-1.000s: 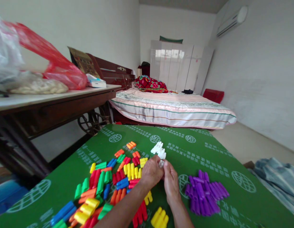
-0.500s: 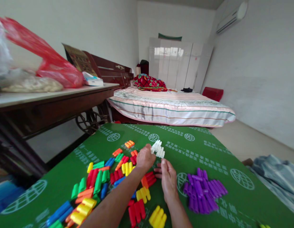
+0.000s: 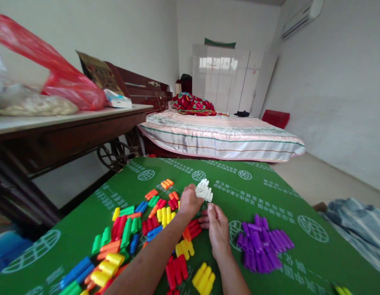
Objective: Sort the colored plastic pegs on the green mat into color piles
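My left hand point(image 3: 191, 200) reaches over the board with its fingers curled at the near left side of a small cluster of white plastic tube pieces point(image 3: 205, 190). Its fingertips are partly hidden, but they seem closed on a white piece. Just to the right and nearer to me, my right hand point(image 3: 218, 229) is held with its fingers apart and nothing visible in them. Under and beside its fingers lie red tube pieces point(image 3: 194, 229). Yellow tube pieces point(image 3: 184, 249) lie close to my right wrist, and a purple pile point(image 3: 263, 246) sits further right.
Red, green, blue, orange and yellow pieces point(image 3: 125, 233) are scattered across the left of the green board point(image 3: 239, 192). Beyond it stands a bed point(image 3: 220, 141). A side table point(image 3: 116, 119) with a red plastic bag point(image 3: 76, 92) is at left; blue-grey cloth point(image 3: 356, 225) lies at right.
The view has shifted slightly. My left hand has moved a little beside the white pieces; my right hand stays nearly where it was, fingers still apart.
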`<state>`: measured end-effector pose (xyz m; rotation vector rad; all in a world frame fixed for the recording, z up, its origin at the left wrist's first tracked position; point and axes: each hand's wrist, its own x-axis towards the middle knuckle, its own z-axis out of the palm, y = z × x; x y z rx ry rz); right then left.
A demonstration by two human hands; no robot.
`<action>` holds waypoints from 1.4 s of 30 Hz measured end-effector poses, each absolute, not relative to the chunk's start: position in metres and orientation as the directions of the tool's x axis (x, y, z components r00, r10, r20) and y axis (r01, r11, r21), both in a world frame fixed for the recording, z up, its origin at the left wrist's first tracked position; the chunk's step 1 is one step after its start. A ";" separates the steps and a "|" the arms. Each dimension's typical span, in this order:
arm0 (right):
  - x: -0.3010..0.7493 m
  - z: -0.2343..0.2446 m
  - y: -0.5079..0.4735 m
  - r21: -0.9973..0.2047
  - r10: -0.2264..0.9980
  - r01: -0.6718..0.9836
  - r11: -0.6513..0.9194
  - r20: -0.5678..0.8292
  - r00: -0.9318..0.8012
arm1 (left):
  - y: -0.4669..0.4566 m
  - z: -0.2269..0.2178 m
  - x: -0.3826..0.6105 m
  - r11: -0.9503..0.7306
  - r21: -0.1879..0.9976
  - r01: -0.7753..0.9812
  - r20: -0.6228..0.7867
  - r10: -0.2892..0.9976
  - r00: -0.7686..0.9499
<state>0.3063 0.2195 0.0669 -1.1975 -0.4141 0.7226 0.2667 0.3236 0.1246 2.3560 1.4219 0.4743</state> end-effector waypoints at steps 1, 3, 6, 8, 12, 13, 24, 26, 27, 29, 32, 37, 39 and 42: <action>0.306 0.068 0.219 -0.940 0.701 -0.288 0.184 -0.080 0.709 | 0.323 0.125 0.265 -0.441 0.458 0.772 0.104 0.889 0.447; 0.306 0.070 0.218 -0.940 0.701 -0.287 0.183 -0.080 0.708 | 0.321 0.125 0.263 -0.453 0.460 0.764 0.105 0.882 0.459; 0.304 0.075 0.217 -0.944 0.691 -0.276 0.178 -0.080 0.718 | 0.318 0.124 0.261 -0.473 0.466 0.747 0.104 0.868 0.485; 0.303 0.077 0.216 -0.946 0.687 -0.272 0.179 -0.078 0.722 | 0.317 0.123 0.259 -0.489 0.471 0.734 0.106 0.857 0.504; 0.302 0.076 0.215 -0.947 0.697 -0.264 0.185 -0.063 0.714 | 0.317 0.120 0.256 -0.521 0.475 0.709 0.122 0.837 0.533; 0.302 0.076 0.215 -0.947 0.698 -0.262 0.184 -0.062 0.713 | 0.317 0.120 0.256 -0.529 0.477 0.702 0.126 0.832 0.540; 0.302 0.079 0.212 -0.952 0.690 -0.257 0.164 -0.075 0.720 | 0.321 0.121 0.254 -0.538 0.484 0.690 0.204 0.837 0.508; 0.302 0.077 0.212 -0.954 0.688 -0.249 0.169 -0.066 0.722 | 0.321 0.121 0.254 -0.541 0.483 0.688 0.213 0.835 0.507; 0.302 0.075 0.212 -0.954 0.690 -0.243 0.174 -0.058 0.722 | 0.321 0.120 0.254 -0.542 0.483 0.688 0.218 0.835 0.506; 0.303 0.074 0.212 -0.956 0.693 -0.235 0.175 -0.050 0.720 | 0.322 0.119 0.254 -0.543 0.481 0.688 0.222 0.835 0.503; 0.303 0.075 0.211 -0.961 0.692 -0.233 0.149 -0.067 0.719 | 0.324 0.118 0.256 -0.544 0.480 0.688 0.215 0.834 0.509; 0.303 0.077 0.209 -0.959 0.696 -0.247 0.140 -0.082 0.713 | 0.323 0.119 0.257 -0.550 0.475 0.687 0.185 0.826 0.532; 0.303 0.077 0.208 -0.958 0.697 -0.249 0.140 -0.084 0.713 | 0.320 0.120 0.257 -0.550 0.473 0.689 0.178 0.825 0.537; 0.302 0.075 0.207 -0.957 0.695 -0.257 0.135 -0.093 0.713 | 0.315 0.122 0.257 -0.550 0.472 0.689 0.177 0.825 0.537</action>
